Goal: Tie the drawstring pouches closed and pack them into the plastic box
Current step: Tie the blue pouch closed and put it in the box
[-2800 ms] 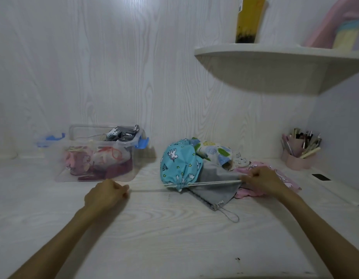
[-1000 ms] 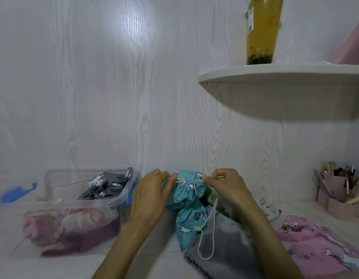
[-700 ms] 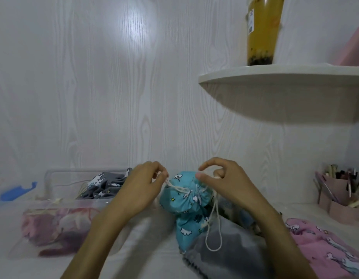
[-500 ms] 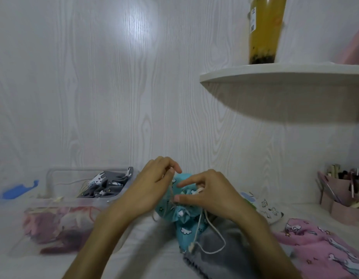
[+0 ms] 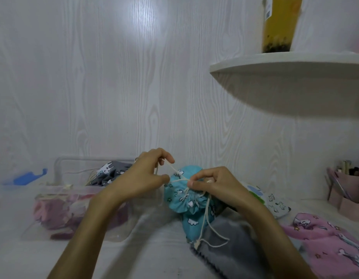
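Note:
A blue patterned drawstring pouch (image 5: 187, 214) is held up above the table, its mouth gathered tight. My left hand (image 5: 143, 178) pinches one end of its white drawstring (image 5: 178, 178), and my right hand (image 5: 212, 183) pinches the cord right at the gathered neck. A loose loop of cord hangs down over a grey pouch (image 5: 231, 252) lying flat below. A pink pouch (image 5: 331, 238) lies to the right. The clear plastic box (image 5: 59, 174) stands at the left with several pouches inside.
A white patterned pouch (image 5: 275, 204) lies behind my right arm. A pink pen holder (image 5: 347, 190) stands at the far right. A white shelf (image 5: 285, 65) with a yellow drink cup (image 5: 279, 25) juts out above right. A blue lid clip (image 5: 25, 177) shows left of the box.
The pouch went from lying on the table with its cords pulled sideways to being held up. My hands have come together at its neck and now pull the crossed cords apart.

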The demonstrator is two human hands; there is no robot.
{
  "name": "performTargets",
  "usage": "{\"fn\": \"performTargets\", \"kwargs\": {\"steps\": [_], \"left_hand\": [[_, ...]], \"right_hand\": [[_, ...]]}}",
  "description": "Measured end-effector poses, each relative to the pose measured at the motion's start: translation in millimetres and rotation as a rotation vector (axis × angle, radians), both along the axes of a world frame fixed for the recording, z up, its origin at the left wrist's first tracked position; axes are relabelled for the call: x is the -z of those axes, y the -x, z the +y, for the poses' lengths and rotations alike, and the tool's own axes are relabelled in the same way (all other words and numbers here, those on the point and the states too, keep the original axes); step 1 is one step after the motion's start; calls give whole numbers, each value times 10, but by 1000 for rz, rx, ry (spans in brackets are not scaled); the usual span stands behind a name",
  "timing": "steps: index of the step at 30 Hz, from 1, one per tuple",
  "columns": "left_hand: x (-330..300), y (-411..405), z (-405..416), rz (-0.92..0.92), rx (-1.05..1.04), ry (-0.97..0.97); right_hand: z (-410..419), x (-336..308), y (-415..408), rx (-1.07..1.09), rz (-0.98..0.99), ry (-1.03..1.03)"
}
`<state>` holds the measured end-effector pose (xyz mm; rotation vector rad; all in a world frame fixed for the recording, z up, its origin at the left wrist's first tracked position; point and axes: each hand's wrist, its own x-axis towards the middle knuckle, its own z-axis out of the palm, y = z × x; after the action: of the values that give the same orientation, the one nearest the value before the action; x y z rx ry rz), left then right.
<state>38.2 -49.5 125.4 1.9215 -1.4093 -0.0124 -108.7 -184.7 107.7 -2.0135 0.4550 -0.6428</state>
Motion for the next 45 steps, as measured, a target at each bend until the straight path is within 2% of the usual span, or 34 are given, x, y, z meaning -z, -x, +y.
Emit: {"fn": "performTargets", "kwargs": {"steps": [2, 3, 5, 6, 8, 10, 12, 15, 19, 22, 25, 27, 31, 35, 40, 45], "left_hand": [[-14, 24, 25, -135, -132, -22], [-33, 42, 29, -219, -244, 17], [-90, 124, 79, -238, -369, 148], [-124, 171, 107, -181, -333, 167], [-156, 278, 133, -75, -183, 12], [-110, 365, 87, -63, -105, -143], [-25, 383, -12, -84, -136, -168], [82, 339, -147, -50, -194, -61], [198, 274, -250, 147, -85, 98], [269, 280, -321, 135, -90, 187], [337, 245, -380, 204, -84, 284], [381, 175, -417, 251, -63, 282], [453, -29, -456, 291, -27, 208], [689, -147, -501, 228, -68, 79], [786, -146, -574, 272, -63, 81], [648, 26, -555, 622, 180, 169]], "right_hand": [[3, -2, -19, 34, -8, -52], [-3, -2, -26, 60, -24, -81], [9, 3, -42, 96, -43, -102], [19, 1, -44, 104, -47, -100], [46, 2, -51, 111, -46, -84], [76, -2, -68, 119, -45, -68], [94, 2, -83, 125, -51, -47], [108, -10, -84, 110, -85, 0], [53, -15, -64, 75, -139, 37], [58, -5, -80, 65, -158, 47], [59, -30, -61, 75, -193, 10], [-27, -13, -30, 89, -51, 70], [-176, 207, -58, 200, 361, 427], [-200, 563, -241, 89, 663, 546], [-151, 640, -325, 67, 709, 632], [-143, 580, -311, -17, 726, 578]]}}
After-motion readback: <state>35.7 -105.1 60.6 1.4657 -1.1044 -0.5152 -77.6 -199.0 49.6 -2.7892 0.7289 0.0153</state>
